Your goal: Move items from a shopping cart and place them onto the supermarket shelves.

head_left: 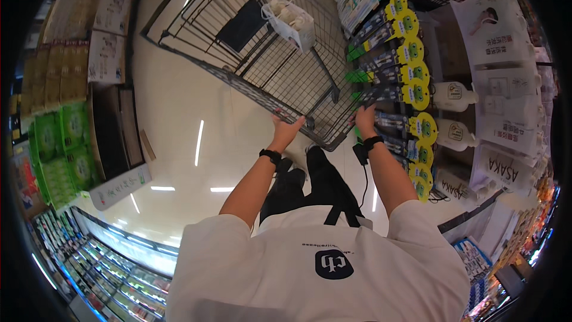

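Both hands grip the near rim of a dark wire-mesh shopping cart [262, 53]: left hand [287, 130] fingers curled over the bar, right hand [364, 120] fingers closed on its corner. Beyond the fingers, a white crinkled bag [292, 21] lies inside; yellow-capped packets [411, 74] just right are partly hidden.

Both forearms enter from 6 o'clock, extended toward 12. Left hand [286, 130] at picture center, fingers curled in a closed grip, dark band on wrist. Right hand [364, 120] at its 3 o'clock, also gripping, dark band on wrist.
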Action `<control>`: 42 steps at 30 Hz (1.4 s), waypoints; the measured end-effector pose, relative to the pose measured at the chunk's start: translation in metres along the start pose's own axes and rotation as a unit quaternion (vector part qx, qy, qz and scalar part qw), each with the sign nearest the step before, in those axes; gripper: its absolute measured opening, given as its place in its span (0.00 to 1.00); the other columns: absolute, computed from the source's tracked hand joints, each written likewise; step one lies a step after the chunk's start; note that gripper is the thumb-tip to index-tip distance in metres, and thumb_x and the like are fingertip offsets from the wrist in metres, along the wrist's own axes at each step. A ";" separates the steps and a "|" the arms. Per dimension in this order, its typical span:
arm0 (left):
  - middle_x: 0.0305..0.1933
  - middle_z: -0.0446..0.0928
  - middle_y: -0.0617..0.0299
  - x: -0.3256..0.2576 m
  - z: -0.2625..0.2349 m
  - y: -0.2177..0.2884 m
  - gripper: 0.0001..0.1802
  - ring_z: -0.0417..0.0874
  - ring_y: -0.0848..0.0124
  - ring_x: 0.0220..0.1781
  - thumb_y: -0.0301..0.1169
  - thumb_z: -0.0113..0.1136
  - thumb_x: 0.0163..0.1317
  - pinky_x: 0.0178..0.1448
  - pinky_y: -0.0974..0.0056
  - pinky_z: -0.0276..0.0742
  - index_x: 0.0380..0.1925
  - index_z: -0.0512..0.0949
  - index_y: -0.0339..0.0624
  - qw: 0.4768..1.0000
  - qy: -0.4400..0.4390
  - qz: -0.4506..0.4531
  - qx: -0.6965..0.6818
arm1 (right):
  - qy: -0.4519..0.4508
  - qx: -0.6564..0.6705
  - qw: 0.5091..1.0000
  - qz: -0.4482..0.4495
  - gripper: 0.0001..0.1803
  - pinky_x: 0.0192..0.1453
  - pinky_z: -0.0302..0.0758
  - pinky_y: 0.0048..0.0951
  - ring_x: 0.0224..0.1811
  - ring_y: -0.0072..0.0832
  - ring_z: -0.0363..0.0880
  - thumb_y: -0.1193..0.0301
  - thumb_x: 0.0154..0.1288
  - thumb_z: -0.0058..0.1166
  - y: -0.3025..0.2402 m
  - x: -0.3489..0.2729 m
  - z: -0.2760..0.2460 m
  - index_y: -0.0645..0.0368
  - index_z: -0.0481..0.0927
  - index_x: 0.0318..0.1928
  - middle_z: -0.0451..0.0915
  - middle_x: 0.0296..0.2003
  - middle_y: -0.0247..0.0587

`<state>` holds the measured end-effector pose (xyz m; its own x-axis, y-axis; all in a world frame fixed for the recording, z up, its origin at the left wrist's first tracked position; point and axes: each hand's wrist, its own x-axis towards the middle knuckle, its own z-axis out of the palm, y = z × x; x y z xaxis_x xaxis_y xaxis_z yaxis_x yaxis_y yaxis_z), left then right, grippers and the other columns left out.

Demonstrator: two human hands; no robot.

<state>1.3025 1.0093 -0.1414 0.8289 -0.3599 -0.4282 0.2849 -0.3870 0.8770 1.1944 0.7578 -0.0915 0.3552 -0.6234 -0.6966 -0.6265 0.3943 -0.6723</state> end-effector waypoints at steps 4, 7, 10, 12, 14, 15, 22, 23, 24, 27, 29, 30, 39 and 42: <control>0.50 0.70 0.45 0.021 -0.026 0.050 0.46 0.77 0.63 0.45 0.57 0.60 0.56 0.46 0.60 0.77 0.56 0.57 0.25 0.985 -0.100 -0.108 0.094 | -0.003 -0.051 0.999 0.014 0.36 0.28 0.76 0.38 0.23 0.35 0.75 0.74 0.72 0.35 -0.015 0.032 0.004 0.68 0.30 0.70 0.76 0.35 0.57; 0.31 0.82 0.47 0.039 -0.075 0.105 0.39 0.83 0.67 0.25 0.59 0.49 0.62 0.29 0.69 0.77 0.43 0.73 0.23 0.829 -0.389 -0.402 -0.004 | -0.022 -0.027 0.999 -0.014 0.36 0.31 0.76 0.37 0.25 0.36 0.78 0.75 0.71 0.37 -0.004 0.056 0.006 0.69 0.33 0.70 0.74 0.45 0.61; 0.25 0.81 0.50 0.081 -0.105 0.142 0.25 0.82 0.68 0.20 0.47 0.52 0.66 0.25 0.67 0.77 0.36 0.77 0.29 0.910 -0.316 -0.211 0.165 | -0.020 -0.027 0.999 -0.040 0.38 0.34 0.77 0.37 0.27 0.36 0.80 0.74 0.70 0.41 -0.005 0.065 0.008 0.71 0.34 0.70 0.75 0.43 0.60; 0.22 0.80 0.53 0.134 -0.124 0.154 0.20 0.81 0.68 0.21 0.41 0.52 0.66 0.25 0.67 0.76 0.35 0.75 0.30 0.973 -0.165 -0.107 0.122 | -0.030 -0.034 0.998 -0.040 0.38 0.36 0.77 0.40 0.30 0.39 0.81 0.71 0.69 0.43 -0.014 0.065 0.007 0.72 0.38 0.69 0.75 0.43 0.61; 0.25 0.80 0.57 0.212 -0.124 0.170 0.17 0.81 0.71 0.25 0.38 0.53 0.64 0.32 0.66 0.75 0.35 0.76 0.32 0.972 -0.132 -0.003 0.195 | 0.055 -0.172 0.980 -0.081 0.35 0.43 0.73 0.48 0.43 0.48 0.79 0.63 0.65 0.49 0.021 0.084 -0.012 0.73 0.53 0.64 0.75 0.43 0.64; 0.24 0.80 0.58 0.234 -0.121 0.193 0.16 0.81 0.71 0.28 0.39 0.53 0.63 0.34 0.65 0.75 0.34 0.77 0.33 0.961 -0.093 0.027 0.258 | 0.058 -0.170 0.981 -0.072 0.35 0.43 0.73 0.48 0.43 0.48 0.79 0.63 0.65 0.49 0.011 0.073 -0.009 0.73 0.53 0.64 0.75 0.43 0.64; 0.37 0.81 0.46 0.419 -0.118 0.217 0.12 0.81 0.51 0.41 0.32 0.51 0.60 0.46 0.55 0.76 0.36 0.79 0.34 0.915 -0.032 0.240 0.323 | 0.261 -0.323 0.850 -0.323 0.21 0.43 0.71 0.40 0.35 0.44 0.74 0.66 0.64 0.51 -0.146 0.036 0.034 0.65 0.69 0.54 0.74 0.36 0.52; 0.38 0.80 0.45 0.440 -0.112 0.217 0.12 0.80 0.50 0.43 0.30 0.50 0.60 0.48 0.55 0.76 0.37 0.79 0.34 0.890 -0.040 0.283 0.355 | 0.192 -0.254 0.906 -0.279 0.19 0.41 0.72 0.37 0.34 0.40 0.76 0.66 0.64 0.51 -0.160 0.049 0.052 0.65 0.72 0.51 0.76 0.34 0.50; 0.38 0.80 0.45 0.460 -0.101 0.214 0.12 0.80 0.50 0.43 0.30 0.50 0.60 0.48 0.55 0.76 0.37 0.79 0.34 0.892 -0.049 0.280 0.351 | 0.130 -0.204 0.945 -0.220 0.18 0.39 0.73 0.34 0.31 0.35 0.77 0.65 0.64 0.52 -0.170 0.069 0.071 0.66 0.74 0.47 0.78 0.31 0.48; 0.41 0.80 0.44 0.497 -0.063 0.200 0.12 0.79 0.49 0.45 0.27 0.48 0.59 0.50 0.53 0.75 0.39 0.79 0.34 0.863 -0.099 0.305 0.389 | 0.041 -0.100 0.986 -0.126 0.18 0.33 0.73 0.28 0.26 0.27 0.78 0.61 0.64 0.53 -0.174 0.136 0.132 0.67 0.78 0.39 0.80 0.24 0.43; 0.41 0.79 0.45 0.510 -0.043 0.196 0.13 0.78 0.49 0.47 0.26 0.48 0.59 0.51 0.53 0.74 0.41 0.78 0.34 0.888 -0.159 0.222 0.371 | 0.018 -0.112 0.992 -0.057 0.22 0.34 0.74 0.27 0.26 0.27 0.78 0.55 0.65 0.50 -0.189 0.165 0.172 0.65 0.79 0.40 0.80 0.25 0.42; 0.42 0.81 0.49 0.516 -0.033 0.194 0.14 0.79 0.52 0.48 0.30 0.46 0.63 0.52 0.55 0.74 0.42 0.79 0.37 0.879 -0.160 0.216 0.395 | 0.012 -0.081 0.997 -0.012 0.21 0.35 0.74 0.30 0.28 0.30 0.79 0.56 0.66 0.48 -0.194 0.179 0.186 0.65 0.79 0.40 0.80 0.26 0.43; 0.36 0.79 0.48 0.575 -0.052 0.168 0.16 0.78 0.51 0.42 0.40 0.49 0.66 0.48 0.53 0.73 0.34 0.80 0.40 0.743 -0.209 0.388 0.504 | 0.175 -0.237 0.952 -0.080 0.19 0.46 0.75 0.40 0.44 0.44 0.79 0.61 0.64 0.39 -0.212 0.211 0.242 0.61 0.81 0.37 0.81 0.39 0.49; 0.32 0.79 0.50 0.568 -0.046 0.188 0.16 0.81 0.54 0.36 0.38 0.49 0.64 0.40 0.55 0.77 0.36 0.78 0.37 0.782 -0.279 0.265 0.490 | 0.107 -0.295 0.948 -0.048 0.20 0.50 0.73 0.41 0.47 0.43 0.78 0.58 0.64 0.39 -0.213 0.210 0.233 0.60 0.79 0.39 0.80 0.43 0.51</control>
<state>1.8490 0.7717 -0.2096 0.2882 -0.8989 -0.3300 -0.7600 -0.4244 0.4922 1.5639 0.7002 -0.1532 0.3213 -0.7853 -0.5292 -0.8995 -0.0783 -0.4299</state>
